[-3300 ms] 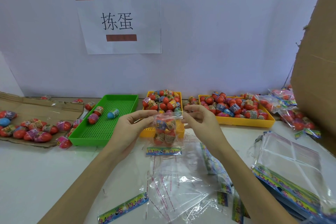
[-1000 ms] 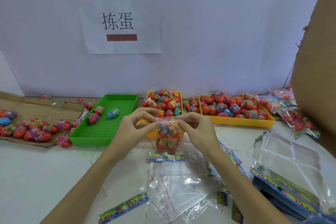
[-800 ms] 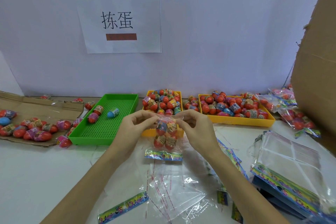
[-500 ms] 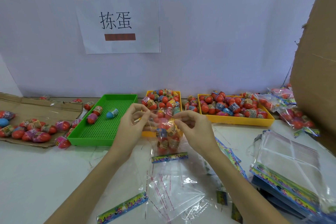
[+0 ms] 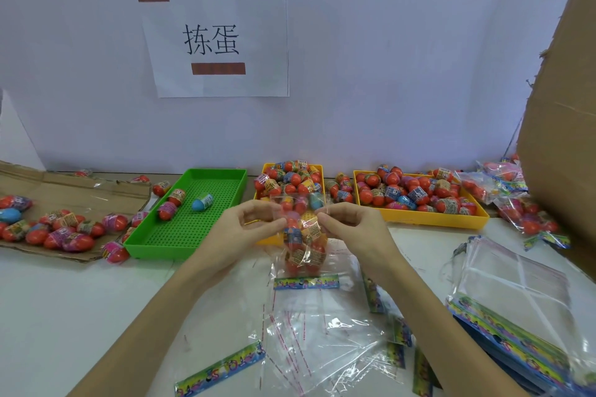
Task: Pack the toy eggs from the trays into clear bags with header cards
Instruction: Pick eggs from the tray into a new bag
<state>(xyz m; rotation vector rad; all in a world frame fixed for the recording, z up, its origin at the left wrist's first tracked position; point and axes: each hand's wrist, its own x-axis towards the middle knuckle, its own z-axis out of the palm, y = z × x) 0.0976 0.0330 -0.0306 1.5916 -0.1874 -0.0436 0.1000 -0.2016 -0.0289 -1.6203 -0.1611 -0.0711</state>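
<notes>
- We cannot count the toy eggs inside the clear bag; they overlap, and their label print is too small to read.
- Our left hand and right hand cover the bag's upper corners.
- The bag hides the near end of the small yellow tray.
- The cardboard box on the right runs past the picture's edge.
- The stack of empty bags at near right is cut off.
- The cardboard sheet on the far left is cropped.

wall: pale, paper sign taped | table: white | right: cardboard box
</notes>
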